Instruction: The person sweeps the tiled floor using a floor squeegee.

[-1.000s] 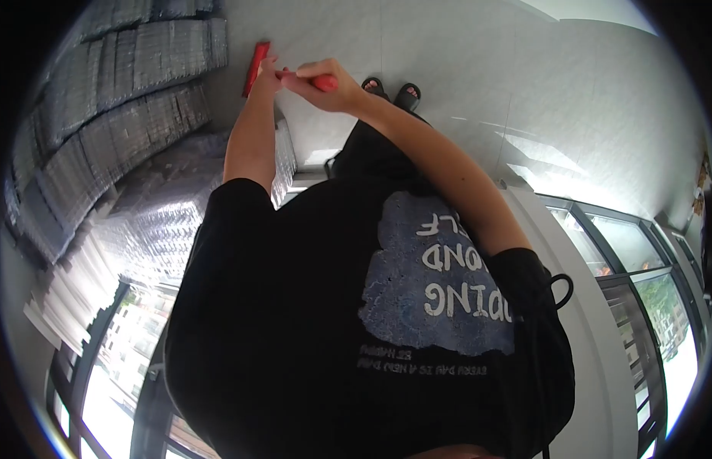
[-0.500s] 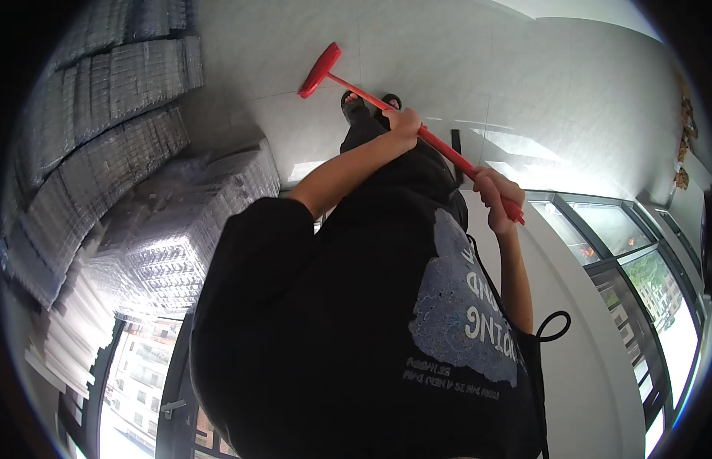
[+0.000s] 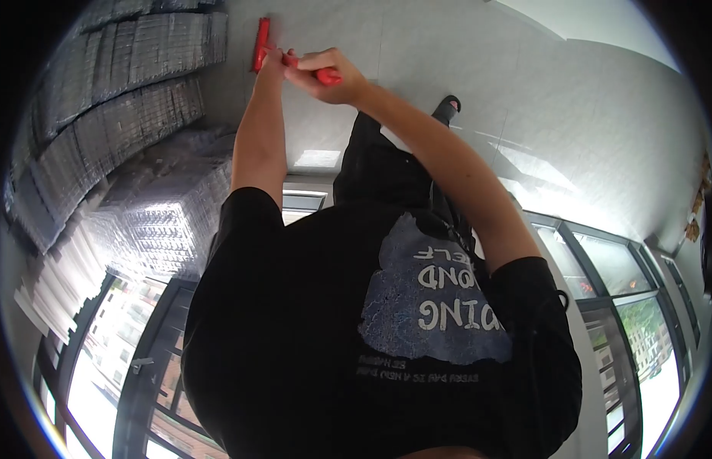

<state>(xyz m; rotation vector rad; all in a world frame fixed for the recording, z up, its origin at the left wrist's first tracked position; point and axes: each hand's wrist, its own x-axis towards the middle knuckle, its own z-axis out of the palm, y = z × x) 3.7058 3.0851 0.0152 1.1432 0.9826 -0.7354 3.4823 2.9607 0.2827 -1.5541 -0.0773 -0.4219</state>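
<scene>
Within left hand point(image 3: 272, 61) and right hand point(image 3: 331, 76), red handle point(image 3: 328, 76) is partly hidden.

From my feed I see plastic-wrapped stacks point(image 3: 134, 57) piled along the left side, with a cluster of white strips point(image 3: 61, 283) below them. Dark-framed glass windows point(image 3: 612, 264) stand at the right, and a door point(image 3: 153, 359) with a lever handle point(image 3: 142, 362) at lower left.

Wears a loose black short-sleeved T-shirt point(image 3: 279, 344), printed with a mottled blue-grey patch point(image 3: 394, 306) under bold white capitals point(image 3: 444, 277) and, beneath, small grey lettering point(image 3: 421, 375), apparently reading "EVERY DAY IS A NEW DAY". Also has on black trousers point(image 3: 379, 168) and an open-toed black sandal point(image 3: 451, 102).
</scene>
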